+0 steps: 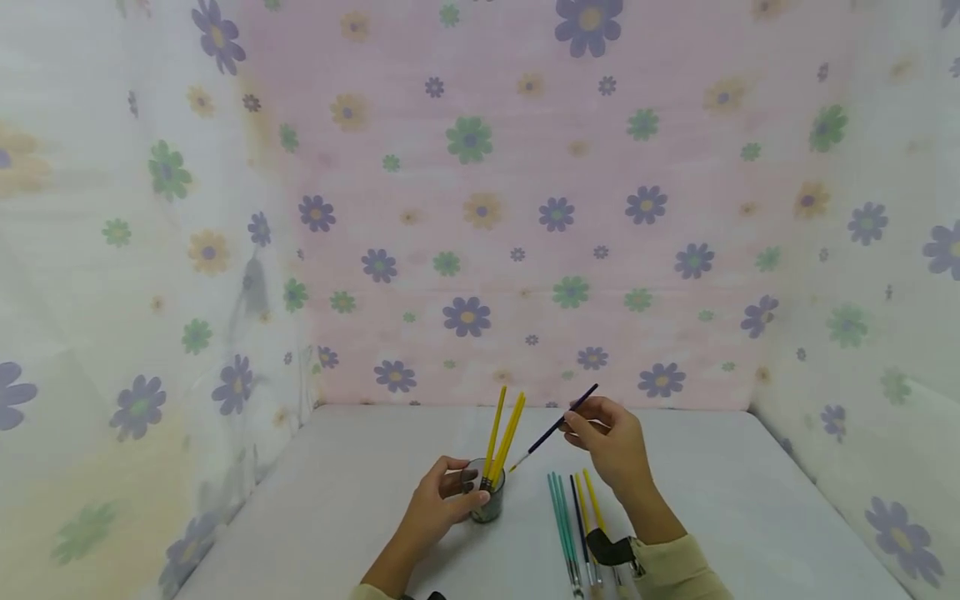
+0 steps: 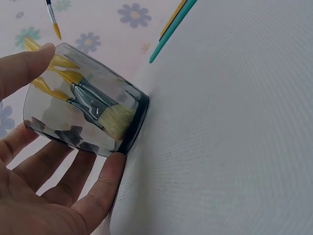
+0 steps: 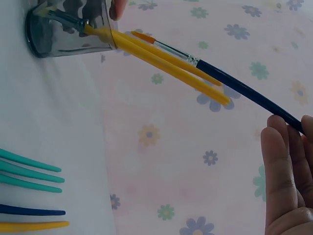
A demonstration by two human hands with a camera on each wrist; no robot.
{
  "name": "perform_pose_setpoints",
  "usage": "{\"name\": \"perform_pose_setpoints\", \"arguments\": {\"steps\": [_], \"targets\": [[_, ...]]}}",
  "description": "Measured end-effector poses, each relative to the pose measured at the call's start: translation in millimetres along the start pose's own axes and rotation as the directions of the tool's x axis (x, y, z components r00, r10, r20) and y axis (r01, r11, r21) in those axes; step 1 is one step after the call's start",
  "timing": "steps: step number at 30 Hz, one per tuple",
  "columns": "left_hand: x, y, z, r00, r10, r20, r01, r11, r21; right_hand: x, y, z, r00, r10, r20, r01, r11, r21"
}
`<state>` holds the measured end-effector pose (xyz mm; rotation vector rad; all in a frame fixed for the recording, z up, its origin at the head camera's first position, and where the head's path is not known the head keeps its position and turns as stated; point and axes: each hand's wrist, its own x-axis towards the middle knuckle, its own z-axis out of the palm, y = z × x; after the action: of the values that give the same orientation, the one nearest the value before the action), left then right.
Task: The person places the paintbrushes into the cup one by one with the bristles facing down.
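Cup [image 1: 489,512] sits inside left hand [image 1: 437,502], thumb and fingers clamped round its wall. Right hand [image 1: 617,442] pinches blue brush [image 1: 546,437] by the handle, bristles angled down toward the cup, tip near the rim on that hand's side. Yellow brushes [image 1: 507,437] stand bristles-down in the cup, handles rising past the left thumb. Teal brushes [image 3: 32,173] lie on the table [image 1: 337,500], nearer the body than the right hand. My read: hold left grip light but steady, clear the rim first, steepen the handle, lower alongside the yellow ones without bending bristles, let go late
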<state>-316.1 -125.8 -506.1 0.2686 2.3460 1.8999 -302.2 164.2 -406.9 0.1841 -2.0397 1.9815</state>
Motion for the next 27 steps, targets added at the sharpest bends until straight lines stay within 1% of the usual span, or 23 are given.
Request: {"name": "perform_pose_setpoints", "arguments": {"steps": [3, 6, 9, 14, 19, 21, 24, 27], "targets": [[-6.5, -0.2, -9.2, 0.999, -0.015, -0.032, 0.016, 1.0, 0.02, 0.0, 5, 16, 0.999, 0.003, 0.052, -0.003, 1.0, 0.012], [-7.3, -0.2, -11.8, 1.0, -0.009, -0.018, 0.01, 1.0, 0.018, -1.0, 10, 24, 0.999, 0.004, 0.054, -0.005, 1.0, 0.01], [-4.5, -0.5, -9.6, 1.0, -0.001, -0.007, 0.001, 1.0, 0.017, -2.6, 14, 28, 0.999, 0.007, 0.052, -0.007, 1.0, -0.006], [-0.8, -2.1, -3.2, 1.0, -0.001, -0.02, 0.002, 1.0, 0.029, -5.4, 19, 30, 0.998, 0.018, 0.063, -0.013, 0.998, -0.069], [0.1, -3.4, 1.3, 1.0, 0.015, -0.008, -0.015, 1.0, 0.009, -9.7, 22, 31, 0.998, 0.006, 0.06, 0.001, 0.993, -0.117], [0.3, -3.2, 2.0, 1.0, 0.018, 0.0, -0.018, 1.0, -0.006, -11.3, 22, 32, 0.998, -0.005, 0.058, 0.012, 0.992, -0.129], [0.0, -2.5, 1.2, 1.0, 0.013, -0.003, -0.013, 1.0, -0.019, -12.9, 24, 36, 0.998, -0.02, 0.064, 0.029, 0.989, -0.146], [-1.7, -2.6, -1.5, 1.0, 0.004, -0.019, -0.004, 1.0, -0.015, -13.0, 30, 43, 0.996, -0.003, 0.084, 0.017, 0.987, -0.162]]}}
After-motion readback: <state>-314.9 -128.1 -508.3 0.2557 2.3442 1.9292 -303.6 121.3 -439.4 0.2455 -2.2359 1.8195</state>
